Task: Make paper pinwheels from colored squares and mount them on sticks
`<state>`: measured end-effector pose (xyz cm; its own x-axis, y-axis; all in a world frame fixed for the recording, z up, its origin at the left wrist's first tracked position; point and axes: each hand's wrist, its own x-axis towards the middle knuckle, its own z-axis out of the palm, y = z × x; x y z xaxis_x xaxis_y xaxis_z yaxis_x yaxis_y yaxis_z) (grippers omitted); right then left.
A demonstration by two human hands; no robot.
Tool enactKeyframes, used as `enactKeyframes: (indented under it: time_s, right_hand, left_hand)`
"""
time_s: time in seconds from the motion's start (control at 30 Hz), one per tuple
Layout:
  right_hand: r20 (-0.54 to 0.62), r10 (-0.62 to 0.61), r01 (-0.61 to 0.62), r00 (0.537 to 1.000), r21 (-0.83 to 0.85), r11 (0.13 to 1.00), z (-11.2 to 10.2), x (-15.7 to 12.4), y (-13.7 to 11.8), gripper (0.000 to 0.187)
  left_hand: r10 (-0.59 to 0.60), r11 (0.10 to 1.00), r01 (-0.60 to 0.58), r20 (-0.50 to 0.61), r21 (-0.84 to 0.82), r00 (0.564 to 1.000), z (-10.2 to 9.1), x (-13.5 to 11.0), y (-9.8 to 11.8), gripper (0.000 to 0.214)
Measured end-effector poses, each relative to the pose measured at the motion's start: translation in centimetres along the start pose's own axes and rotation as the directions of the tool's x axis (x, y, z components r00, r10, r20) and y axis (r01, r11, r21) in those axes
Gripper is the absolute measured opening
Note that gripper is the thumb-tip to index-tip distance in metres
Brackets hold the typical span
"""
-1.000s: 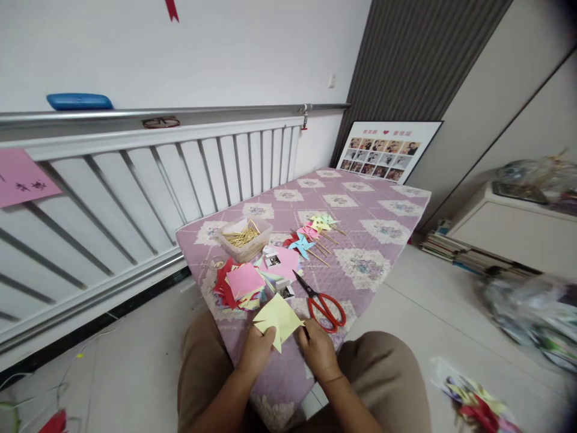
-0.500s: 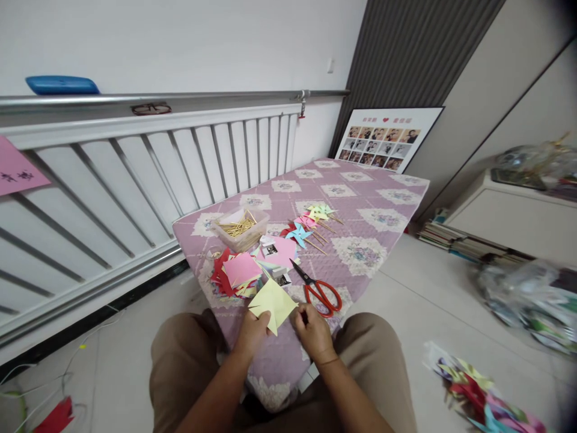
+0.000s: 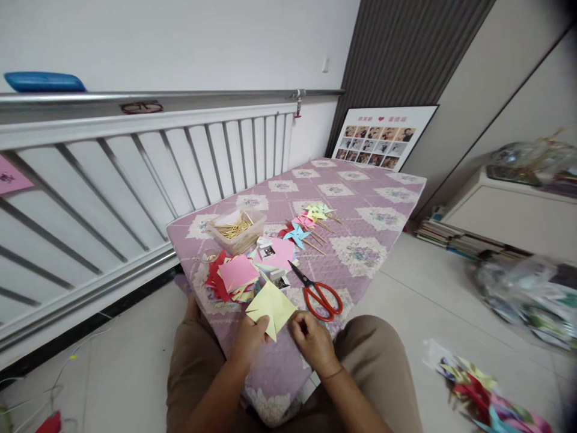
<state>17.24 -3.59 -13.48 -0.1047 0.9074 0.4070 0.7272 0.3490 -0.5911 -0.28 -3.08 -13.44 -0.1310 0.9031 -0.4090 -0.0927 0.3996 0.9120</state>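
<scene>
My left hand pinches the lower left edge of a pale yellow paper square, which has slits cut in from its corners. My right hand is closed with curled fingers, close to the square's right corner; whatever its fingertips hold, if anything, is hidden. Beyond that hand, red-handled scissors lie with blades pointing away to the left. A stack of coloured paper squares is left of the yellow one. Small white boxes of metal pins sit just behind it.
A clear plastic box of wooden sticks stands behind the stack. Several finished paper pinwheels lie farther back on the cloth-covered table. A radiator runs along the left, and a bag of coloured pinwheels rests on the floor at right.
The view has shifted slightly to the right. My left leg has moved closer to the table. Both hands stay near the yellow square, the right fingers slightly lower against its corner.
</scene>
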Motion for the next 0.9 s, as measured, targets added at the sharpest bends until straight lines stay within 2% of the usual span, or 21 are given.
enactKeyframes:
  time_s: [0.13, 0.4, 0.63, 0.9]
  right_hand:
    - [0.052, -0.002, 0.0, 0.999, 0.038, 0.999, -0.2, 0.0, -0.1, 0.011]
    - [0.086, -0.006, -0.007, 0.996, 0.157, 0.988, 0.2, 0.7, -1.2, 0.026]
    - [0.067, 0.013, -0.033, 0.998, 0.308, 0.951, 1.4, 1.2, -1.5, 0.022]
    - [0.083, 0.065, -0.095, 0.994, 0.429, 0.898, 1.1, 1.3, -1.5, 0.016]
  left_hand:
    - [0.002, 0.999, -0.001, 0.032, -0.032, 0.999, 0.2, 0.1, 0.5, 0.014]
    - [-0.023, 0.987, 0.037, 0.091, -0.155, 0.996, 0.6, -0.8, 2.7, 0.025]
    - [-0.012, 0.987, 0.03, 0.113, -0.156, 0.994, 0.2, -0.4, 2.2, 0.026]
    - [-0.013, 0.977, 0.034, 0.101, -0.209, 0.995, 0.4, -0.5, 2.1, 0.019]
